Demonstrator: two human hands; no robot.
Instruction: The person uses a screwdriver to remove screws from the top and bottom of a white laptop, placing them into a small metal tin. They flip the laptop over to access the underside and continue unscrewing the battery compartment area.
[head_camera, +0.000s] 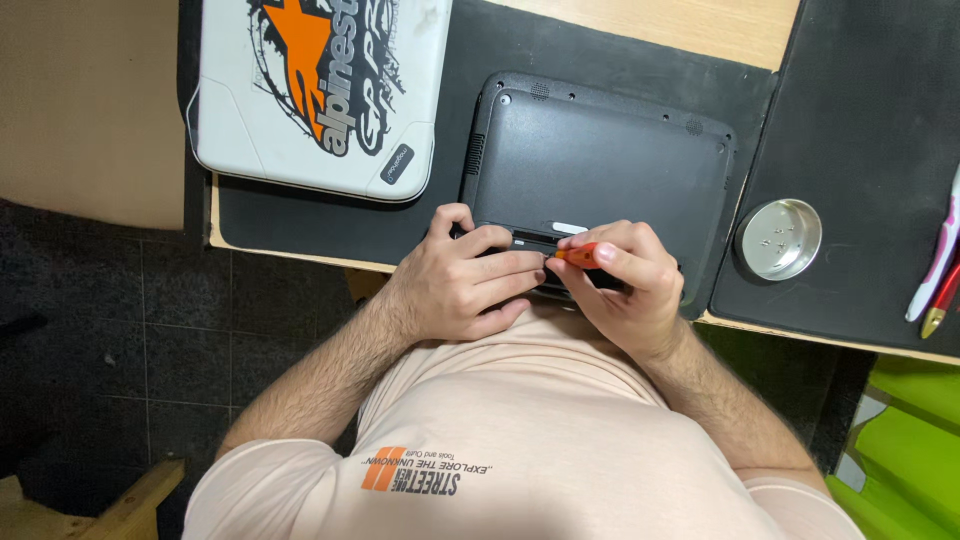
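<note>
A small black laptop (600, 160) lies bottom side up on a black mat (300, 215). My left hand (460, 285) grips its near edge, fingers curled over the casing. My right hand (625, 285) is closed around an orange-handled tool (578, 255), held at the same near edge beside my left fingertips. The tool's tip is hidden between the fingers. A small white oval part (570, 228) shows on the casing just above my hands.
A white closed laptop with an orange and black sticker (320, 90) lies at the far left. A round metal dish (779, 238) with a few small screws sits on a second black mat (860, 130). Pens (940, 265) lie at the right edge.
</note>
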